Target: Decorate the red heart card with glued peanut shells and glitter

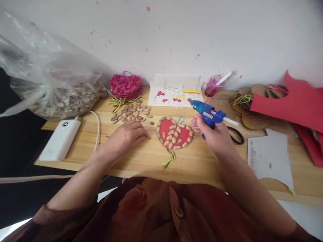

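Note:
My right hand (pixel 214 134) is wrapped around the handle of a blue hot glue gun (pixel 208 114), a white glue stick poking from its back and its nozzle facing left and away from me. My left hand (pixel 127 136) rests low over the wood, fingers bent together; whatever its fingertips may pinch is too small to make out. Between the hands lies a red heart-shaped piece (pixel 165 126), peanuts in shells along its rim and across its middle. It has a blue loop on top and a yellow-green tassel (pixel 170 159) below. Loose peanuts (pixel 132 112) are scattered beyond my left hand.
A large clear bag of peanuts (pixel 65 97) and a white power bank (pixel 60 139) with a cable stand left. Behind are a magenta-painted peanut piece (pixel 125 86), a paper sheet (pixel 161 101) and a paint cup (pixel 212 88). Black tape roll (pixel 237 135), red sheets (pixel 285 104) and cardboard lie right.

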Tool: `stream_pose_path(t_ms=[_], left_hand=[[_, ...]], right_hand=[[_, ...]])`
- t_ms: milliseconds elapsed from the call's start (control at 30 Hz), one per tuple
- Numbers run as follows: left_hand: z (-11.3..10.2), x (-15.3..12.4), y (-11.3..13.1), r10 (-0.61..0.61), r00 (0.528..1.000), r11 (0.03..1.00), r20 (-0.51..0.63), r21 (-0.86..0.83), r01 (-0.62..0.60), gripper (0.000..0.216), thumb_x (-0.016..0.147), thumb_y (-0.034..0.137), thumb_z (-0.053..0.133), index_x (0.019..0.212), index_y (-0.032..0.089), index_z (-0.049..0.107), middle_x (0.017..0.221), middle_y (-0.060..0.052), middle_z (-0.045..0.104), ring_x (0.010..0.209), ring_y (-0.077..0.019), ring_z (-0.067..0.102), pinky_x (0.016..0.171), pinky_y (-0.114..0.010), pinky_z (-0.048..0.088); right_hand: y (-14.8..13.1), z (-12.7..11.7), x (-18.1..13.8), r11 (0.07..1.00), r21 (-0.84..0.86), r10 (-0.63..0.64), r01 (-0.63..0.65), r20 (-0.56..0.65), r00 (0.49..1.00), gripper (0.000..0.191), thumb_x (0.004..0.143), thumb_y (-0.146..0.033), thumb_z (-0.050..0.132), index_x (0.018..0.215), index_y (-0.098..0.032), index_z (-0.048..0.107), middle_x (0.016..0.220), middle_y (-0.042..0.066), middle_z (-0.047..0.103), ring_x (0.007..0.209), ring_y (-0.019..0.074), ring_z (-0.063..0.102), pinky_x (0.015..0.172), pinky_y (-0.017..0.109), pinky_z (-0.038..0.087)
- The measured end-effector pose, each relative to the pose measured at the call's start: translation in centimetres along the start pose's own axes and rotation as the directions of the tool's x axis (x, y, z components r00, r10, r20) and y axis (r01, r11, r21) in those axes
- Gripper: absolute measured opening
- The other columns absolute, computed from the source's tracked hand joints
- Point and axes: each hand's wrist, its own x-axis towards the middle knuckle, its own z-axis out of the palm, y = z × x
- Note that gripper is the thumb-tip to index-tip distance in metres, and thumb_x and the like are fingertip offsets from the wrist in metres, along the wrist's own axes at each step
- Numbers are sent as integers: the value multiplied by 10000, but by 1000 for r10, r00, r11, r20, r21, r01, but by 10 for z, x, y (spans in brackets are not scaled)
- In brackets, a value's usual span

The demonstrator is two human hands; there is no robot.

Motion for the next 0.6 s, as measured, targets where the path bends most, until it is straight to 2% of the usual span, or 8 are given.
stream_pose_path(t_ms=[167,300,400,500,600], left_hand=[[0,7,5,0,999,996,45,92,-4,187,1006,199,524,934,162,693,881,-57,684,833,-197,617,783,-329,488],[-1,10,6,-40,999,998,-27,56,42,168,1003,213,526,924,161,665,877,-58,675,841,-196,620,787,-321,494],[-3,22,14,-47,997,998,-61,40,50,150,999,204,531,966,161,671,911,-61,683,873,-198,625,811,-323,495],[-3,43,25,0,1000,994,16,105,-2,161,997,188,528,955,153,679,896,-68,687,870,-209,618,810,-334,489],[-1,64,31,-15,995,983,98,183,-3,163,984,186,547,907,143,684,873,-77,686,842,-216,611,792,-339,482]], right_hand=[[-5,2,-3,1000,5,15,-15,52,999,329,853,-550,732,924,-231,697,834,25,720,754,183,688,711,332,568],[-4,1,-4,1000,-16,2,-1,54,999,306,873,-531,716,923,-230,689,853,26,723,749,179,688,688,319,557],[-2,-1,-5,999,-54,2,2,68,998,305,883,-530,707,955,-234,695,907,35,737,782,195,702,687,325,562],[0,-1,-5,997,-82,13,-6,88,996,325,878,-544,707,981,-236,694,932,43,745,822,217,713,685,332,570],[0,0,-5,995,-99,10,-1,90,996,338,877,-554,702,995,-237,686,937,43,743,840,221,714,702,338,574]])
